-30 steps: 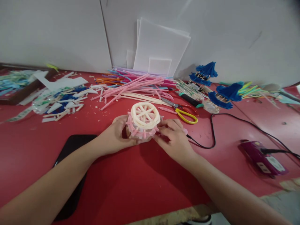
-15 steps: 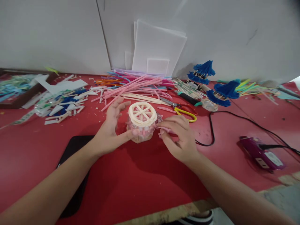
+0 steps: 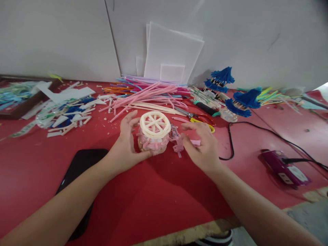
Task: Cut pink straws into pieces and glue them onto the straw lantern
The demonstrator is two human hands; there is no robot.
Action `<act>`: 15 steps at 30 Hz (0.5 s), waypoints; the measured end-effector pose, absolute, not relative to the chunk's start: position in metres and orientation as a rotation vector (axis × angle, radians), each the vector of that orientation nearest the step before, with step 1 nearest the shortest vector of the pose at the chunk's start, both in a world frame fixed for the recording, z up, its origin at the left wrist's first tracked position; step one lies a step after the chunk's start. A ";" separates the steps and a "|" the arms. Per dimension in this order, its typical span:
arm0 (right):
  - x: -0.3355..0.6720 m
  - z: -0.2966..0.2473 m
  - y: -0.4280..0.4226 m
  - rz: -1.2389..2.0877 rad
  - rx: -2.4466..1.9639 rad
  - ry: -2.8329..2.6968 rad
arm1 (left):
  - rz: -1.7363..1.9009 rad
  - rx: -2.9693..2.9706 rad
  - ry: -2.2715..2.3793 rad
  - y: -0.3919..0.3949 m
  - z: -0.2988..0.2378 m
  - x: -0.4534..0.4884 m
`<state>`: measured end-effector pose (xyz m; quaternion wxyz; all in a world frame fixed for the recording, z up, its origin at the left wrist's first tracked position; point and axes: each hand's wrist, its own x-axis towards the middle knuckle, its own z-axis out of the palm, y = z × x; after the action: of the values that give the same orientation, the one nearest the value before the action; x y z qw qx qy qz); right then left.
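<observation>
A small round craft model (image 3: 154,141) stands on the red table, with pink sticks about its clear base and a cream spoked wheel (image 3: 155,124) lying flat on top. My left hand (image 3: 128,140) curves round its left side, thumb against the front of the base and fingers behind. Just right of the model lies a little pink stick piece (image 3: 178,147), beside a clear, patterned lump (image 3: 174,131). My right hand (image 3: 201,145) is open near these, thumb and fingers apart, nothing visible in them. A pink strip (image 3: 196,142) shows behind it.
Behind the model lie many pink sticks (image 3: 146,97), scissors (image 3: 192,118) and pliers (image 3: 205,107). Two blue-roofed models (image 3: 241,102) stand back right. A purple power strip (image 3: 285,169) with a black cable is at right, a black phone (image 3: 79,171) at left.
My right hand has let go of the pink stick piece, spread its fingers and drawn slightly right. My left hand has moved in closer around the model's base.
</observation>
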<state>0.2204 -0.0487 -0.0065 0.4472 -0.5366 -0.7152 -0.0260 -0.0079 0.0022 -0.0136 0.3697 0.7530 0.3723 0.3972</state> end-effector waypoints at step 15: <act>0.270 0.009 0.029 -0.227 -2.003 -2.375 | 1.147 1.777 1.183 0.011 -0.016 -0.014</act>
<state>0.2702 0.0288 0.0086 0.0131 -0.6429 -0.7623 -0.0728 -0.0137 0.0108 -0.0158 0.3514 0.6864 0.4571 0.4432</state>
